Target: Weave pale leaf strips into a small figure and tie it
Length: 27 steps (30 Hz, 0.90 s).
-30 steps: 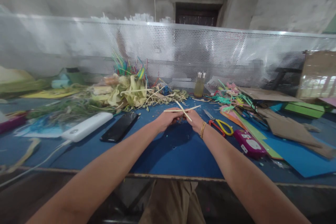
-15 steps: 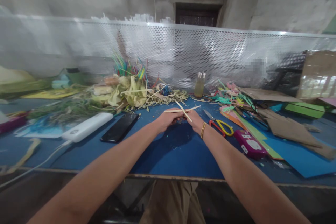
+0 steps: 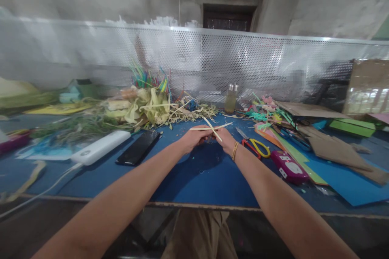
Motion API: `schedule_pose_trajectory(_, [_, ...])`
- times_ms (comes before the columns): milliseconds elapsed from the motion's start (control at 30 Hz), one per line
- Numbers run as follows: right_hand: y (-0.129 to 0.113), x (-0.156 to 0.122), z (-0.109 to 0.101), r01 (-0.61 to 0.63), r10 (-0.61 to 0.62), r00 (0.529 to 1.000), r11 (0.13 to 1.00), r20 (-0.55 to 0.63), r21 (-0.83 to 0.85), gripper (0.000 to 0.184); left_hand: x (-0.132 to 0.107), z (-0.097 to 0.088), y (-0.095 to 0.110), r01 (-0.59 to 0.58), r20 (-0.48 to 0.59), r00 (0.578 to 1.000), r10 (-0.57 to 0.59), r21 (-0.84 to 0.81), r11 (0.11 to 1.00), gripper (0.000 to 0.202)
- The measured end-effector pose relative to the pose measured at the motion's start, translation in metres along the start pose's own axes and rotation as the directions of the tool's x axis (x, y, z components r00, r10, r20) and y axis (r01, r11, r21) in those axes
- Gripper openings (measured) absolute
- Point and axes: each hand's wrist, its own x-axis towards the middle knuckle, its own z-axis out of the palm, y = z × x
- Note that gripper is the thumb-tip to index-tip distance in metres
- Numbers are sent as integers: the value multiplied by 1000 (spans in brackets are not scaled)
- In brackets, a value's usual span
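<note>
Pale cream strips (image 3: 208, 122), flat and narrow like straw or leaf, cross one another between my hands above the blue table (image 3: 209, 186). My left hand (image 3: 194, 137) is closed on them from the left, fingers curled underneath. From the right, my right hand (image 3: 224, 136) pinches the crossing strips, its wrist wearing a gold bracelet (image 3: 235, 151). The fingertips of both hands nearly meet and are partly hidden below the strips. Nearest to the right hand lie scissors (image 3: 259, 147) with a yellow and red handle.
Left of my arms lie a black phone (image 3: 138, 148) and a corded white power bank (image 3: 101, 147). Behind the hands is a pile of dried husks (image 3: 152, 107), with a glass bottle (image 3: 231, 99) beside it. On the right sit a magenta device (image 3: 288, 166), coloured paper (image 3: 352, 186) and cardboard (image 3: 337, 147).
</note>
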Motion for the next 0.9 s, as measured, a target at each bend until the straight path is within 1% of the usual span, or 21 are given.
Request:
schedule_pose_trajectory(200, [-3,-2,1,5,-5,1000,1000,9,5,26,-1,1,1,-25,1,1000,25,-17,1000,31])
schedule_pose_trajectory(367, [-5,-3,2,6,-6,1000,1000,-12,14,28,-1,1,2,-14,-15,1000,14,-5,1000,30])
schedule_pose_trajectory(500, [-5,-3,2,1,-1,1000,1000,-4,1,26,-2,1,2,-12,-24,1000,12,-4,1000,27])
schedule_pose_trajectory(767, [-5,-4,2,14,-14,1000,1000,10,-8,26,-2,1,2,-21,-8,1000,21,6,1000,31])
schedule_pose_trajectory(900, [-4,-4,1,-1,1,1000,1000,-2,-27,24,-2,0,2,-14,-7,1000,15,12,1000,31])
